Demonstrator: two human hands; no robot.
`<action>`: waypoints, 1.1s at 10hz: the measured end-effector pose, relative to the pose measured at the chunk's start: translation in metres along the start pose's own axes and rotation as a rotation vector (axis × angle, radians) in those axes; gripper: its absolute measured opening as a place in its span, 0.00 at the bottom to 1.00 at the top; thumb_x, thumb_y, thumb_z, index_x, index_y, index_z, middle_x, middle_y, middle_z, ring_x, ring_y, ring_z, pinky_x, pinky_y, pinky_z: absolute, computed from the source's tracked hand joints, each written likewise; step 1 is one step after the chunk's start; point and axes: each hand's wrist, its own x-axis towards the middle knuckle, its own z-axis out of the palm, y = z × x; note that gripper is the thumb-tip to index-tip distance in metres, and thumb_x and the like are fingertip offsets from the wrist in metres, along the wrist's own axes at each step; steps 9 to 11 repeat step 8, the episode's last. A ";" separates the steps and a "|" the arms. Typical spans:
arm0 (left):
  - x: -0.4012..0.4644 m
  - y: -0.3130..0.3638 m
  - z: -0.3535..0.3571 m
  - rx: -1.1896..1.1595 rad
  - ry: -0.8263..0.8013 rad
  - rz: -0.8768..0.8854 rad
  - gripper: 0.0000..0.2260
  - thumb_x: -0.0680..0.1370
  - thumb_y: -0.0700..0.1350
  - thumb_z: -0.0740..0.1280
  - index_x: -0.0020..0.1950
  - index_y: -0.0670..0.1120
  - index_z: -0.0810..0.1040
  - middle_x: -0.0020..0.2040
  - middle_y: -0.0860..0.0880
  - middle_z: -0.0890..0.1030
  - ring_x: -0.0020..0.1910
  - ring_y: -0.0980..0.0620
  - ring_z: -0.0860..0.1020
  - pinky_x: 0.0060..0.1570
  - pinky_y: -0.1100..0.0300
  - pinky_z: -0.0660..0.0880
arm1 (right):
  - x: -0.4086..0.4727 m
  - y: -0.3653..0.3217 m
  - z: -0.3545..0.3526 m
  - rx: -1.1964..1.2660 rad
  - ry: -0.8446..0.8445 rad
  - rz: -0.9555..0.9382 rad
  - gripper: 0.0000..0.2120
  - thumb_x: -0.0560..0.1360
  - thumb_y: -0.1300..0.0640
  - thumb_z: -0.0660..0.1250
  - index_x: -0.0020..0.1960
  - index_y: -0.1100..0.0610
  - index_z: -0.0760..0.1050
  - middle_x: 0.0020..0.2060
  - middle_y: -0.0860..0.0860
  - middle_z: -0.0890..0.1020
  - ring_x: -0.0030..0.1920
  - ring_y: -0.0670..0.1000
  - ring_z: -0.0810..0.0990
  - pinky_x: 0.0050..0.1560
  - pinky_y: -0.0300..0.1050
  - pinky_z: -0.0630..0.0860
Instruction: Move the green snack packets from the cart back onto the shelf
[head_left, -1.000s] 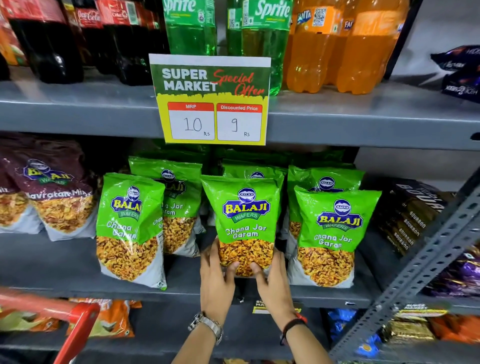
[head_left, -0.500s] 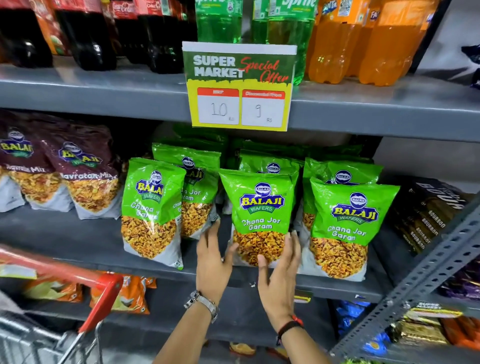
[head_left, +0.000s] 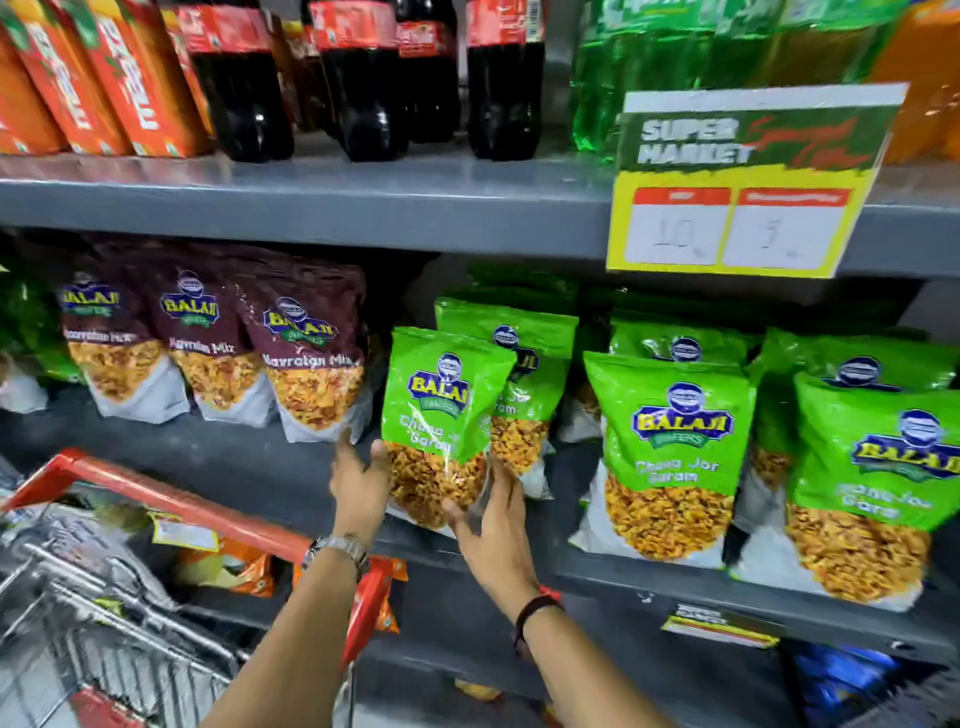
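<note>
Risk first: a topple. Glossy green plastic snack packet (head_left: 447, 415), upright but leaning slightly, near the front lip of the grey metal shelf (head_left: 291, 462). Likely to tip forward off the edge if released too soon, with the base not squarely seated. Left hand (head_left: 358, 483) cupped against the packet's lower left edge, fingers spread apart; right hand (head_left: 493, 525) under and beside its lower right corner, fingers also splayed. Both touching the packet, steadying rather than clamping tight; how firm the hold is, impossible to say through the motion blur. A second hazard: a nudge to the green packet just behind (head_left: 519, 364), or to the maroon snack packet (head_left: 311, 364) just to the left, setting off a row of falls. Also the red-handled wire shopping cart (head_left: 156, 519) close at near left, an easy thing for the left forearm to knock.

As for the packet itself: bright green upper half with a blue and yellow brand badge, clear lower window showing golden-brown snack, white gusset at the base. Slippery film, light, soft-sided. More matching green packets (head_left: 670, 457) standing to the right on the same shelf.
</note>
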 end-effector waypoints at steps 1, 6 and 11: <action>0.008 -0.006 0.005 -0.103 -0.194 -0.062 0.21 0.79 0.50 0.53 0.67 0.40 0.60 0.66 0.44 0.68 0.64 0.48 0.67 0.65 0.56 0.62 | 0.013 -0.005 0.020 0.027 0.059 0.098 0.35 0.72 0.49 0.64 0.71 0.57 0.49 0.68 0.60 0.59 0.70 0.59 0.61 0.67 0.50 0.64; -0.029 -0.013 0.058 -0.114 -0.150 0.012 0.23 0.75 0.57 0.51 0.62 0.42 0.67 0.60 0.36 0.73 0.62 0.37 0.68 0.65 0.41 0.65 | 0.011 0.030 -0.015 0.002 0.145 0.050 0.48 0.62 0.25 0.48 0.71 0.56 0.51 0.65 0.57 0.65 0.66 0.53 0.64 0.67 0.44 0.61; -0.034 -0.006 0.054 -0.124 -0.073 0.007 0.17 0.78 0.46 0.54 0.64 0.39 0.64 0.62 0.34 0.71 0.63 0.34 0.67 0.64 0.42 0.64 | 0.007 0.020 -0.018 -0.093 0.197 0.042 0.42 0.68 0.33 0.56 0.72 0.56 0.47 0.70 0.59 0.60 0.70 0.57 0.56 0.70 0.53 0.57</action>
